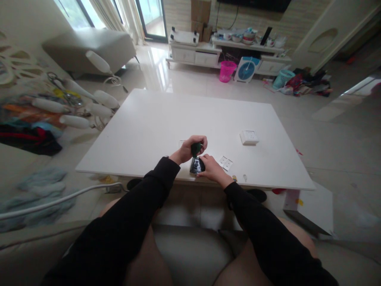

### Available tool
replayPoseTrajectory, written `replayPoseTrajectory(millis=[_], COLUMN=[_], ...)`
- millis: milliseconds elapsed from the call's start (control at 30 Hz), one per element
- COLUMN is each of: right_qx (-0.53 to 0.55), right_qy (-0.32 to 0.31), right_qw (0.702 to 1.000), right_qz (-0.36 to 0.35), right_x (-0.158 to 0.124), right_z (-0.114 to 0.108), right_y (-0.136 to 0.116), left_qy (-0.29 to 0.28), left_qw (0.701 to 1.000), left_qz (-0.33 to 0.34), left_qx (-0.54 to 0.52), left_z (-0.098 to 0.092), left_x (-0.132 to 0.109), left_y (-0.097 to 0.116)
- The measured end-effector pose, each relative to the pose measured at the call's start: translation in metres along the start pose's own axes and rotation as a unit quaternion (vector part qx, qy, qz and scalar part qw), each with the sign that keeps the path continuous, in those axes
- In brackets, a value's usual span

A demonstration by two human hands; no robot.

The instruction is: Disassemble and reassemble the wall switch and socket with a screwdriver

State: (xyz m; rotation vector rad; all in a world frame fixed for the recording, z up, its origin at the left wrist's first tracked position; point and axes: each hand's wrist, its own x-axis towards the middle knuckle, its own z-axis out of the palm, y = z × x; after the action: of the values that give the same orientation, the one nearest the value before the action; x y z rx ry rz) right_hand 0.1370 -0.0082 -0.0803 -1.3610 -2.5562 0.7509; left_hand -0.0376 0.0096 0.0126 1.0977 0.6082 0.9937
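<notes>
My left hand is closed round the dark green handle of what looks like a screwdriver, held over a small black box-like part. Lighter details show inside the black part, which may be a socket body; its exact kind is unclear. My right hand grips that part from the right, at the table's near edge. Two white socket plates lie just right of this hand. Closer to the edge are a small yellowish piece and a small pale piece.
A stack of white socket panels stands on the white table to the right. A lamp with several white shades leans near the table's left side. Beyond are a pink basket and a blue fan.
</notes>
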Motion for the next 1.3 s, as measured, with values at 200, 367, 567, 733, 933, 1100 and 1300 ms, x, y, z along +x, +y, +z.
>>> replayPoseTrajectory(millis=[200, 367, 567, 733, 933, 1100, 1300], right_qx=[0.002, 0.001, -0.003, -0.004, -0.008, -0.004, -0.014], right_qy=[0.002, 0.005, -0.003, 0.002, -0.006, -0.009, -0.011], right_qw=[1.0, 1.0, 1.0, 1.0, 1.0, 1.0, 1.0], right_qz=[-0.002, -0.003, 0.0, -0.002, -0.003, 0.007, 0.007], right_x=[0.0, 0.001, 0.001, 0.0, 0.001, 0.002, 0.002], right_z=[0.002, 0.003, 0.0, -0.001, 0.0, -0.002, -0.002], right_y=[0.001, 0.003, 0.001, 0.0, 0.001, -0.002, -0.001], left_qy=[0.051, 0.098, 0.099, 0.139, 0.177, 0.29, 0.281], left_qw=[0.999, 0.994, 0.994, 0.99, 0.981, 0.946, 0.94], left_qz=[0.003, 0.016, 0.013, 0.017, 0.023, 0.075, 0.095], left_qx=[-0.005, 0.055, 0.05, 0.012, 0.076, 0.125, 0.171], left_z=[0.001, -0.005, -0.003, 0.001, 0.002, 0.014, 0.027], left_x=[0.004, 0.008, 0.007, 0.008, 0.007, -0.004, -0.014], left_y=[-0.004, -0.009, -0.015, -0.015, -0.006, -0.003, 0.001])
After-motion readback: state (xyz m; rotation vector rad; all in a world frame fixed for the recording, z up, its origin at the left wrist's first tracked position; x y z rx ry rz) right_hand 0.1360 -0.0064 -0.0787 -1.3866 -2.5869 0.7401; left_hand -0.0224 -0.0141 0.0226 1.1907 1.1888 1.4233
